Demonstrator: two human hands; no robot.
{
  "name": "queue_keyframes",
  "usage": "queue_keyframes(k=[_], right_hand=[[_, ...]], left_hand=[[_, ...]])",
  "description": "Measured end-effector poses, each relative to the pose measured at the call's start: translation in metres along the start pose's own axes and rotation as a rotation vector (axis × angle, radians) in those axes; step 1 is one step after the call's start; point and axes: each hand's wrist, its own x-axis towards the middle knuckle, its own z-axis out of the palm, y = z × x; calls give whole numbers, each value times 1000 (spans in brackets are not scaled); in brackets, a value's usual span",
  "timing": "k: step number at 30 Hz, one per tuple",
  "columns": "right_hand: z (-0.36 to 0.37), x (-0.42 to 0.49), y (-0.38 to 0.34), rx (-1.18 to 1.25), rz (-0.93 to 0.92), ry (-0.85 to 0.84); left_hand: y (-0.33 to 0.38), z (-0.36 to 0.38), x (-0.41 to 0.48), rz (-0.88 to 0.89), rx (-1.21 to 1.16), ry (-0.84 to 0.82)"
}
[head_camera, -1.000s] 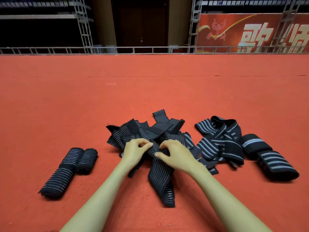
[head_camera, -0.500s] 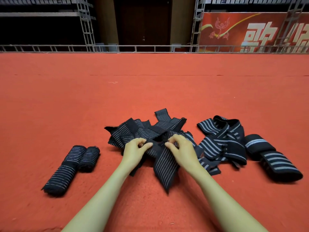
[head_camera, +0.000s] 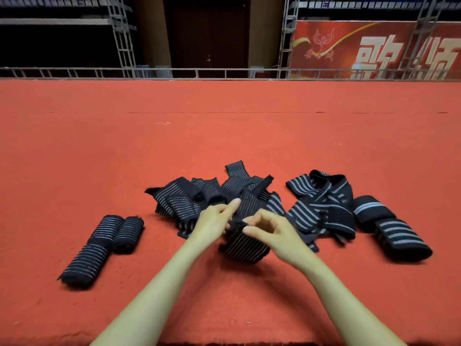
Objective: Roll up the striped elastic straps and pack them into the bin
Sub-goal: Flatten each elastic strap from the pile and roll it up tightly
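Two bare forearms reached forward over a red carpet [head_camera: 224, 136], seen from above. Both hands met on one dark striped strap [head_camera: 247, 245], which hung in a folded loop just below the fingertips and bulged toward the viewer. The left hand [head_camera: 213, 221] gripped the strap's left edge, one finger stretched up along the cloth and the others curled, though blur hid the exact hold. The right hand [head_camera: 273, 229] pinched the strap's upper fold between curled thumb and forefinger, its remaining fingers bent loosely into the palm. The fingertips of the two hands nearly touched each other. Just beyond the fingers lay a tangled pile of loose thin-striped straps [head_camera: 184, 201], touching the held strap. Beyond and to the right of the right fingers sat a heap of wide-striped straps [head_camera: 321, 203], and just past it lay a rolled wide-striped strap [head_camera: 391, 233]. Well to the left of the left fingers, two rolled thin-striped straps [head_camera: 99, 245] lay side by side, touching. Far beyond the fingertips, a metal railing [head_camera: 224, 72] edged the carpet, with a red banner [head_camera: 374, 46] behind it.
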Motion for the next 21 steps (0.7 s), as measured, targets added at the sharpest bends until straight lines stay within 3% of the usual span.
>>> queue_keyframes(k=[2, 5, 8, 11, 17, 21], right_hand=[[6, -8, 3, -48, -1, -45], [2, -11, 10, -194, 20, -130], [-18, 7, 17, -249, -3, 84], [-39, 43, 31, -557, -37, 236], [-46, 98, 47, -1024, -57, 137], [-43, 106, 42, -1172, -80, 92]], left_hand=[[2, 4, -2, -134, -157, -147], [-3, 5, -3, -134, -68, -50], [-3, 1, -10, -23, 124, 26], [-6, 0, -16, 24, 184, 11], [-9, -3, -25, 63, 156, 56], [-15, -10, -29, 79, 140, 66]])
